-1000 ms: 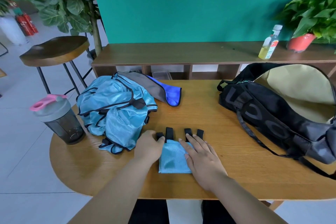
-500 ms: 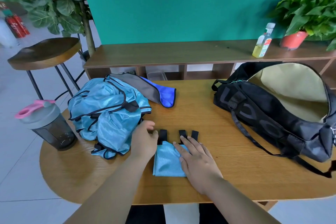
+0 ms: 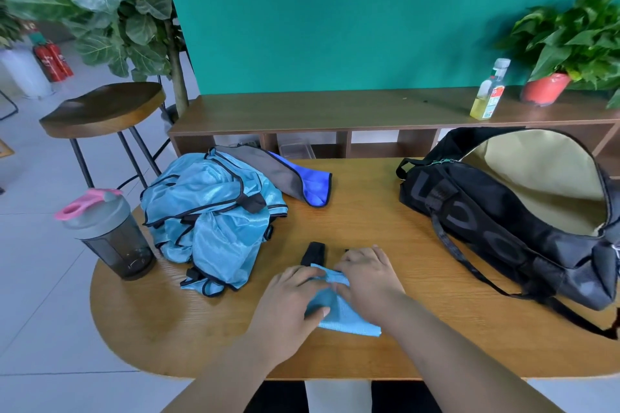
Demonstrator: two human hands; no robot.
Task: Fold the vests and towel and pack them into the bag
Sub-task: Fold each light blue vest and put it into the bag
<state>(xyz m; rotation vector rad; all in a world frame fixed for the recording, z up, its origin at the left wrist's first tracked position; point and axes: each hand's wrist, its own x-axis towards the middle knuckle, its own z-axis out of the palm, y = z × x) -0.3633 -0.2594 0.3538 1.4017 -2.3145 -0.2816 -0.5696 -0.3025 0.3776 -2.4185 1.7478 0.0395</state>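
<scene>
Lower centre: left hand and right hand curl around a folded light-blue vest on the tabletop. The slippery fabric may spring open (black straps already poke out) when lifted toward the open bag, right.

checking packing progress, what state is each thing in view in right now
blue vest, partly folded, gripped by left hand and right hand
vest pile, unfolded, heaped on the table
grey and blue towel, unpacked, lying behind the pile
black bag, unzipped wide, nothing visible inside
shaker bottle, upright, lid on
drink bottle, upright on the shelf, capped
</scene>
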